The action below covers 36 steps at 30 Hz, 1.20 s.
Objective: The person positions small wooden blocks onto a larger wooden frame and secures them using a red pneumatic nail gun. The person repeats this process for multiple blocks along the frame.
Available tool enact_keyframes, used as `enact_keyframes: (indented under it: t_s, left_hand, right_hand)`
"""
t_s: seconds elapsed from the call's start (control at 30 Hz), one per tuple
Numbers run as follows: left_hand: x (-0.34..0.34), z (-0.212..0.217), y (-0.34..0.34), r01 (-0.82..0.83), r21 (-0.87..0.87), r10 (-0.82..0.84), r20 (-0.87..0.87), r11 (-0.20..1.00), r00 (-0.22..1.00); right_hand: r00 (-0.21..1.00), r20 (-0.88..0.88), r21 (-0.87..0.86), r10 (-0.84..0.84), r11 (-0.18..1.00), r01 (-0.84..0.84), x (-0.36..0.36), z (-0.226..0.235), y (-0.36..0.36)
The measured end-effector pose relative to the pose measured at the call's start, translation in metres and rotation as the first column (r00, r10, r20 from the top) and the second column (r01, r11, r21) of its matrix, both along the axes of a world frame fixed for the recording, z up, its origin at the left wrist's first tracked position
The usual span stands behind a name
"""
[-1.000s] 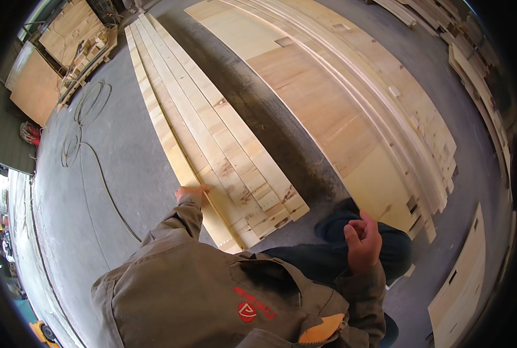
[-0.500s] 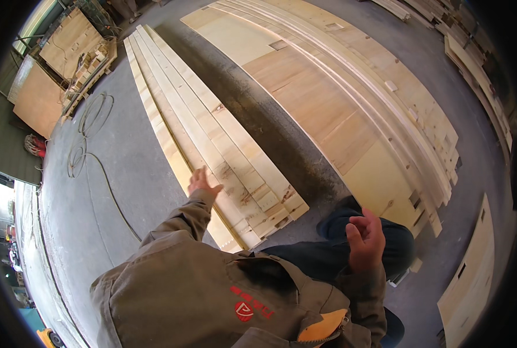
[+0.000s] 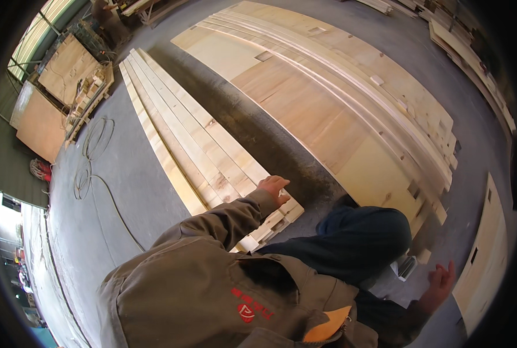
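Long pale wooden planks (image 3: 197,130) lie side by side in a stack on the floor in front of me, running away to the upper left. Over the near right part of this stack is my left hand (image 3: 274,190), its fingers loosely bent near the outer plank's edge. Whether it presses on the wood I cannot tell. My right hand (image 3: 440,281) is out to the far right, low beside my knee, with fingers apart and nothing in it. Near it lies a flat plywood piece (image 3: 483,255) with a dark slot.
Right of the planks lies a large plywood panel (image 3: 305,93) with long strips and small cutouts. A cable (image 3: 116,203) coils across the grey floor at left. Wood blocks (image 3: 87,95) sit on a low stand at the far left. A person (image 3: 110,23) stands in the background.
My left hand has moved right across the planks, from their left edge to the right side. My right hand has swung outward to the right, away from my knee, and its fingers have spread.
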State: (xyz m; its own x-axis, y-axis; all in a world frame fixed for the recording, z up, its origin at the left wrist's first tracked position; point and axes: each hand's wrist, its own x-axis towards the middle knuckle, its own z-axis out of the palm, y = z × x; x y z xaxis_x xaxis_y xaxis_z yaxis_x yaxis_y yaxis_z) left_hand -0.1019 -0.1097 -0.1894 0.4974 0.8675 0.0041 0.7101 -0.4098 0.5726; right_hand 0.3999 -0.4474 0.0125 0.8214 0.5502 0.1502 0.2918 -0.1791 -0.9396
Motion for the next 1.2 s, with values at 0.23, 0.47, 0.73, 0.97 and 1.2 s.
enact_keyframes:
  t_s: [0.23,0.47,0.73,0.97,1.2]
  left_hand:
    - [0.061,0.031,0.034,0.214,0.062,-0.217,0.036,0.975,0.976]
    - [0.137,0.077,0.074,0.341,0.127,-0.333,-0.081,0.932,0.940]
    - [0.163,0.136,0.123,0.270,0.280,-0.351,0.299,0.921,0.887]
    - [0.250,0.191,0.106,0.341,0.205,-0.392,0.324,0.917,0.861]
    - [0.337,0.216,0.024,0.610,0.234,-0.649,0.371,0.757,0.664]
  right_hand:
    - [0.940,-0.060,0.054,0.336,0.941,-0.333,-0.039,-0.009,-0.055]
    - [-0.071,-0.120,0.427,0.990,-0.013,-0.904,-0.116,0.057,-0.024]
    - [-0.134,0.093,0.557,0.987,-0.163,-0.815,-0.183,0.072,-0.044]
    - [-0.077,0.192,0.583,0.978,-0.176,-0.793,-0.191,0.080,-0.041]
    - [-0.108,0.141,0.574,0.984,-0.170,-0.801,-0.170,0.068,-0.034]
